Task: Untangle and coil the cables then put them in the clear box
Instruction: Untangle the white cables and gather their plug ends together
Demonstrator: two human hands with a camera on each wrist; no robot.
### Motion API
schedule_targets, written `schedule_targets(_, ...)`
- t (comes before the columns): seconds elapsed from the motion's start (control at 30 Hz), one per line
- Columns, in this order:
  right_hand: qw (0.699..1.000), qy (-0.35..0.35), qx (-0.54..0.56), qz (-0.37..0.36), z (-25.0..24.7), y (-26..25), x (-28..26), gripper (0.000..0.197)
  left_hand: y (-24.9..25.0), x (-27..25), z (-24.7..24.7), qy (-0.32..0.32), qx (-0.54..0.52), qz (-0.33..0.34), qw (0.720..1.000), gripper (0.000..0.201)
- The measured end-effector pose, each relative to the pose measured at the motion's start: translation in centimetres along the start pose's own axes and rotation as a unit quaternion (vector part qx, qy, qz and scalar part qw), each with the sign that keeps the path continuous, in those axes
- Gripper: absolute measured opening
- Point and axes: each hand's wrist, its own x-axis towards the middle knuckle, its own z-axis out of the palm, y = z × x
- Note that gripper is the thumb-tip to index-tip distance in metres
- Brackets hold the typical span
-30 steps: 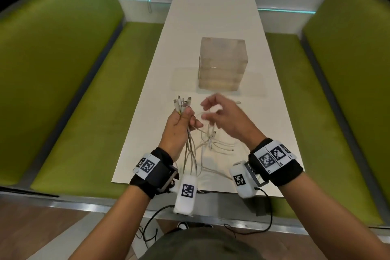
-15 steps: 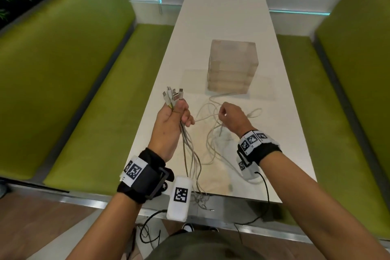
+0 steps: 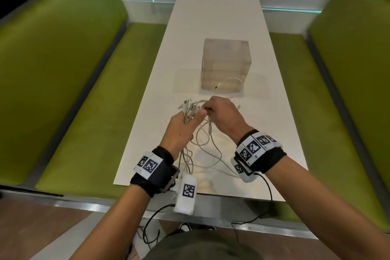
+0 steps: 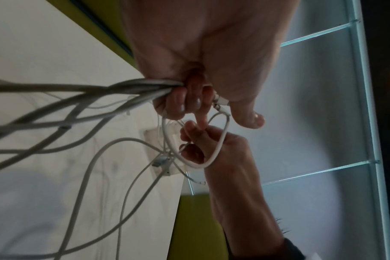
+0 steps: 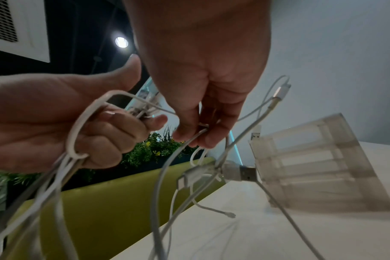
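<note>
Head view looks down from above; wrist views look up, close; all share the cables (image 3: pixel 207 143).

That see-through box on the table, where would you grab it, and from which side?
Probably from above, fingers on two opposite side walls near the top of the clear box. It stands upright and block-shaped on the white table, with both hands and the cables on its near side.
</note>
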Motion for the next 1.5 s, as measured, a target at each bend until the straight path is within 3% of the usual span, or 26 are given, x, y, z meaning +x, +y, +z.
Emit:
schedule_targets(0.17,1.0,0.006,-0.004,-0.005,0.3,0.7,0.0,0.018,-0.2,0.3,0.4,0.045,-0.023,0.012,0.999,0.021)
schedule_targets(0.47,0.994,-0.057,-0.004,0.094,2.7,6.0,1.2,0.008,2.2,-1.1,-2.0,0.097,-0.072,0.091,0.988,0.022)
schedule_targets(0.57,0.991,-0.065,0.006,0.12,2.9,7.4,1.2,0.015,3.4,-1.9,-3.7,0.132,-0.102,0.132,0.977,0.023)
schedule_targets(0.67,0.992,-0.055,0.021,0.115,2.5,7.5,1.1,0.02,3.6,-2.0,-5.1,0.155,-0.119,0.13,0.972,0.025)
schedule_targets(0.77,0.994,-0.032,0.066,0.079,1.7,5.8,0.7,0.02,2.9,-1.7,-5.5,0.135,-0.087,0.102,0.982,0.025)
schedule_targets(0.93,0.981,0.004,0.193,0.01,-1.2,1.4,-1.0,0.05,1.7,-2.3,-5.0,0.042,-0.01,0.066,0.997,0.024)
schedule_targets(1.03,0.983,-0.034,0.17,-0.061,-2.7,-0.6,-2.4,0.05,1.3,-2.8,-4.8,-0.011,0.025,0.051,0.998,0.025)
schedule_targets(1.17,0.986,-0.067,0.112,-0.104,-3.3,-1.7,-4.3,0.017,1.3,-3.7,-4.7,-0.073,0.072,0.037,0.994,0.029)
schedule_targets(1.3,0.973,-0.156,0.169,-0.028,-4.0,-2.3,-6.7,0.008,1.3,-4.1,-5.5,-0.041,0.076,0.063,0.994,0.043)
schedule_targets(1.5,0.939,-0.287,0.188,0.039,-2.2,-1.5,-10.2,0.007,1.3,-4.4,-6.5,0.027,-0.097,0.087,0.991,0.028)
